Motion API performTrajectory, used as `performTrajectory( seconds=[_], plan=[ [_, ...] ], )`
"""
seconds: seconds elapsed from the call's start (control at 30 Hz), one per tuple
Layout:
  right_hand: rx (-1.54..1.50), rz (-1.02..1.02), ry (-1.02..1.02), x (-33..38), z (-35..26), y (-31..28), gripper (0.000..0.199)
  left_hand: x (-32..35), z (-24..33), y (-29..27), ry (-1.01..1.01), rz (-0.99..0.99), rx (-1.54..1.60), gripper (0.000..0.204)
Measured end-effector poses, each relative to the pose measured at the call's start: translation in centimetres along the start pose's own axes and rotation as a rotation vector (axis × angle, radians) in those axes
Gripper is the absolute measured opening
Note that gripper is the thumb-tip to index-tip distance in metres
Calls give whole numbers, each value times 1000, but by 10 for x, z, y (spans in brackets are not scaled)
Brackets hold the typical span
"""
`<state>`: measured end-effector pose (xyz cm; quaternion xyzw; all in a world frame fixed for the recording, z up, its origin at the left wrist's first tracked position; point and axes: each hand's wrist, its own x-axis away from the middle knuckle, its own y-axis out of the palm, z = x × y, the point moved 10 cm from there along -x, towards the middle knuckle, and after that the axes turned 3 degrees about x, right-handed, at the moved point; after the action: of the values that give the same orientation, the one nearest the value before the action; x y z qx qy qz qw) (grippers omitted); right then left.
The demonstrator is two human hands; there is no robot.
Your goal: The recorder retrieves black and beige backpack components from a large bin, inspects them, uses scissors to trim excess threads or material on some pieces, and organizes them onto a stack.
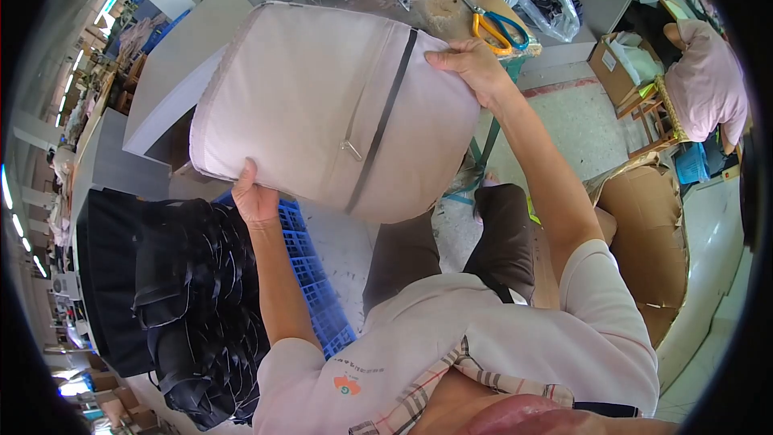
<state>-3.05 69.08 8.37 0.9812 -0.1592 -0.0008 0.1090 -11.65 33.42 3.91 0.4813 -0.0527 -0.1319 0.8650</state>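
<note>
A large pale pinkish fabric panel (290, 97) with rounded corners is stretched between my two hands. A black strip (388, 109) crosses it toward its right side, and a zip with a metal pull (351, 149) runs beside that strip. My left hand (256, 197) grips the near left edge, thumb on top and fingers hidden underneath. At the far right edge, my right hand (473, 71) pinches the fabric between thumb and fingers. Just beyond that hand, scissors (501, 31) with yellow and blue handles lie on a worn work surface (443, 2).
Black fabric pieces (193, 290) are heaped at my left by a blue plastic pallet (310, 290). To my right stands an open cardboard box (644, 234). A person in pink (708, 72) sits at the far right near another carton (620, 68). A grey bench (173, 72) is at the left.
</note>
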Motion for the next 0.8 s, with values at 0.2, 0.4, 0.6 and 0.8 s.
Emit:
performTrajectory(
  seconds=[0.2, 0.4, 0.6, 0.8],
  plan=[
    [91, -47, 5, -27, -8, 0, 21, -8, -13, -12, -25, 74, 42, 41],
    [116, -47, 29, -41, -11, -4, 28, -8, -25, -6, -43, 91, 70, 41],
    [156, -47, 30, -36, -12, -6, 21, -6, -29, -3, -71, 74, 95, 41],
    [112, -14, 34, -33, -10, -17, 22, -3, -35, 1, -68, 72, 99, 40]
  ],
)
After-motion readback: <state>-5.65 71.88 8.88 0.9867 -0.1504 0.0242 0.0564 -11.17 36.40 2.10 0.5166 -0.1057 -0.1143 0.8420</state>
